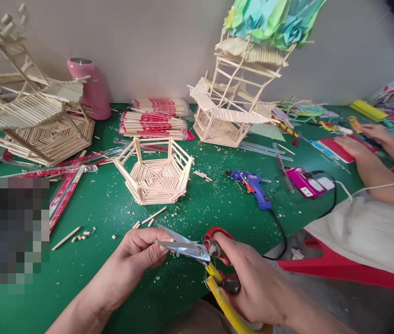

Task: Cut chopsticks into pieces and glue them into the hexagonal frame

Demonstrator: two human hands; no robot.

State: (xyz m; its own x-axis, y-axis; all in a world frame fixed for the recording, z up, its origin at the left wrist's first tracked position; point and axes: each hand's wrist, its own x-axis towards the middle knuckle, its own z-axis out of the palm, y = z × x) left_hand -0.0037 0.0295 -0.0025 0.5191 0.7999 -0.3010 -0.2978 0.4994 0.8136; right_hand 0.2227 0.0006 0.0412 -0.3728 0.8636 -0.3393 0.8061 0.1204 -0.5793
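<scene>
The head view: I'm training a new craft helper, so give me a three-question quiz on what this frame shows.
1. True or false: the right hand grips the shears by their handles.
2. What lies on the green table just right of the hexagonal stick basket? A) a blue glue gun B) a hammer C) a paintbrush
3. Fill in: the left hand pinches something at the shears' ____.

Key:
1. True; the handles are red and yellow, and the blades point left.
2. A, the blue glue gun, with its black cord trailing toward the person.
3. Blades; what it pinches is too small to tell.
</scene>
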